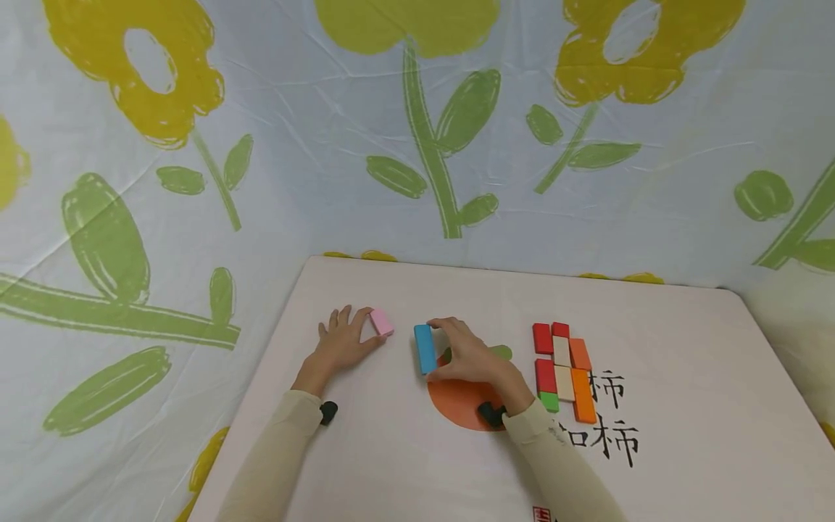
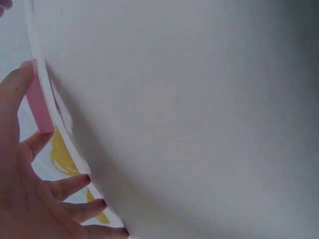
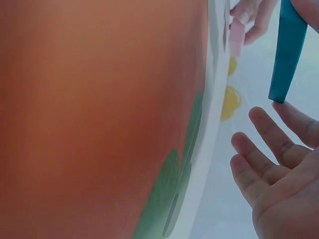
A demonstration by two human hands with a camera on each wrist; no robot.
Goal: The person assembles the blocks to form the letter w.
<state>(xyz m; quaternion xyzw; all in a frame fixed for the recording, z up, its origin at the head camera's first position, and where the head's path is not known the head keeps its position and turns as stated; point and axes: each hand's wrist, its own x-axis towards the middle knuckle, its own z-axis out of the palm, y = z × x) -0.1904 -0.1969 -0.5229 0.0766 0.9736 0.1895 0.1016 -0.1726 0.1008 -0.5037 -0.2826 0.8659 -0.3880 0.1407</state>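
Note:
A pink block (image 1: 381, 322) is pinched end to end between the thumb and index finger of my left hand (image 1: 342, 342), at the left of the table. The left wrist view shows the same pink block (image 2: 40, 102), with the other fingers spread apart. Near the table's middle, my right hand (image 1: 471, 354) pinches a longer blue block (image 1: 425, 349) by its two ends. In the right wrist view the blue block (image 3: 288, 52) spans from thumb to index fingertip, and the remaining fingers are spread.
Right of my right hand lies a group of red (image 1: 545, 375), cream (image 1: 564, 383), orange (image 1: 583, 396) and green (image 1: 549, 402) blocks. The pale table (image 1: 391, 464) bears a printed orange fruit and black characters. Flowered cloth (image 1: 280, 109) hangs behind and at the sides.

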